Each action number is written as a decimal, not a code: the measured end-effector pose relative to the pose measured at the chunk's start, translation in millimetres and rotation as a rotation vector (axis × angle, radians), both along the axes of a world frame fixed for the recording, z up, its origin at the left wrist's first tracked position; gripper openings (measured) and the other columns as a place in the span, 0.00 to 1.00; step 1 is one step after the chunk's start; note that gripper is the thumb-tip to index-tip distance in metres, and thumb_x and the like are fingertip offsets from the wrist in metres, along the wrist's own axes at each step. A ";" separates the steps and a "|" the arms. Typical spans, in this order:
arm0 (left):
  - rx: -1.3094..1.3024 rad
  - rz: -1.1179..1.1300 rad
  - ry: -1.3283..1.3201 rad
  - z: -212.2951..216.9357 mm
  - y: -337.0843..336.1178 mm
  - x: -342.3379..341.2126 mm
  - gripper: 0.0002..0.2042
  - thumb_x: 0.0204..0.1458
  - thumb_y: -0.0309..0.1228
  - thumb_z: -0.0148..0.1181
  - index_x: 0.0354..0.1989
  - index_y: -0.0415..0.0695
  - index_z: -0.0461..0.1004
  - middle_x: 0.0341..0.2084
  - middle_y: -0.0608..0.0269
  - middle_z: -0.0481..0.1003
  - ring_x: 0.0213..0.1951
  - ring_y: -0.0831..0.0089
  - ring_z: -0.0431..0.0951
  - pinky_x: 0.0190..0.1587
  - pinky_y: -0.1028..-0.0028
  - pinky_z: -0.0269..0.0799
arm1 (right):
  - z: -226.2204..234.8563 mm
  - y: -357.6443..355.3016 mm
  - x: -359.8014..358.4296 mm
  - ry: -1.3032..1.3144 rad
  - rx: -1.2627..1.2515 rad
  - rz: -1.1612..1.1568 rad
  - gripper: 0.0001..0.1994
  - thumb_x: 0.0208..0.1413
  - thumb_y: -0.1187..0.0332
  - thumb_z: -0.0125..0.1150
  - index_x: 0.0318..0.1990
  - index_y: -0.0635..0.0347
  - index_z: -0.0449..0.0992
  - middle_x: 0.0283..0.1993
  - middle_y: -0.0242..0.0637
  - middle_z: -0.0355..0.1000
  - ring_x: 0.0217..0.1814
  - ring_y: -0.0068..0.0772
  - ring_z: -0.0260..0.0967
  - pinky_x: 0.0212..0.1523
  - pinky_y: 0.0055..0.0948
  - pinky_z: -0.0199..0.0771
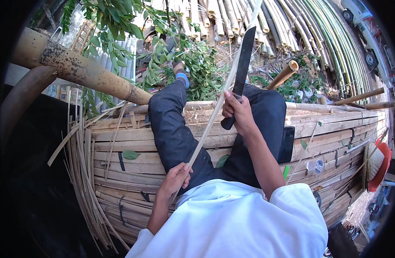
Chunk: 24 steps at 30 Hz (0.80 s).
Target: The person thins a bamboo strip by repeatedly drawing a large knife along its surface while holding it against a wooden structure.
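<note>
My right hand (239, 112) is closed around the dark handle of a long-bladed machete (245, 60), its blade pointing up and away from me. A long, pale bamboo strip (206, 133) slants from the top edge down toward my lap, passing just left of the blade. Lower on that strip, my left hand (176, 177) has its fingers wrapped round it near my left thigh. The right thumb lies against or very close to the strip; which of the two is hard to tell.
I sit on stacked bamboo slats (124, 146). A thick bamboo pole (85, 69) crosses at the upper left, beside leafy branches (115, 26). Thin strips (83, 172) hang at left. On the right lie a dark flat object (286, 144), a clear round container (318, 166) and a hat (374, 163).
</note>
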<state>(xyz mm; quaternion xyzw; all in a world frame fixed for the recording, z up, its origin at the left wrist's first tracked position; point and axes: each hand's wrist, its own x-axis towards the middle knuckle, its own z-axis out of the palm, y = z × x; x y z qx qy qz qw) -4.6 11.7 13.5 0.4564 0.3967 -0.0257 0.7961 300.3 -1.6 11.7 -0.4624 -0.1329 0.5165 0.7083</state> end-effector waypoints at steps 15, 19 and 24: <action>0.162 0.204 0.056 3.7 2.0 23.5 0.13 0.64 0.41 0.44 0.36 0.42 0.65 0.15 0.75 0.56 0.15 0.88 0.52 0.15 0.84 0.49 | -7.9 -38.9 -45.5 -0.878 -0.238 0.265 0.13 0.54 0.63 0.61 0.43 0.61 0.77 0.18 0.30 0.64 0.18 0.22 0.60 0.22 0.25 0.62; 0.192 0.197 0.014 -9.2 8.3 42.7 0.13 0.64 0.40 0.45 0.38 0.42 0.64 0.15 0.75 0.55 0.15 0.89 0.52 0.15 0.85 0.49 | -13.7 -63.5 -74.9 -0.992 -0.184 0.380 0.09 0.49 0.66 0.63 0.37 0.58 0.77 0.23 0.41 0.74 0.26 0.40 0.75 0.28 0.32 0.70; 0.249 0.193 0.011 -9.2 15.6 46.8 0.13 0.64 0.40 0.46 0.38 0.41 0.64 0.15 0.75 0.56 0.14 0.89 0.52 0.14 0.85 0.48 | 9.2 -93.9 -64.7 -1.105 -0.390 0.135 0.07 0.47 0.67 0.64 0.31 0.58 0.75 0.19 0.42 0.70 0.23 0.45 0.72 0.24 0.35 0.68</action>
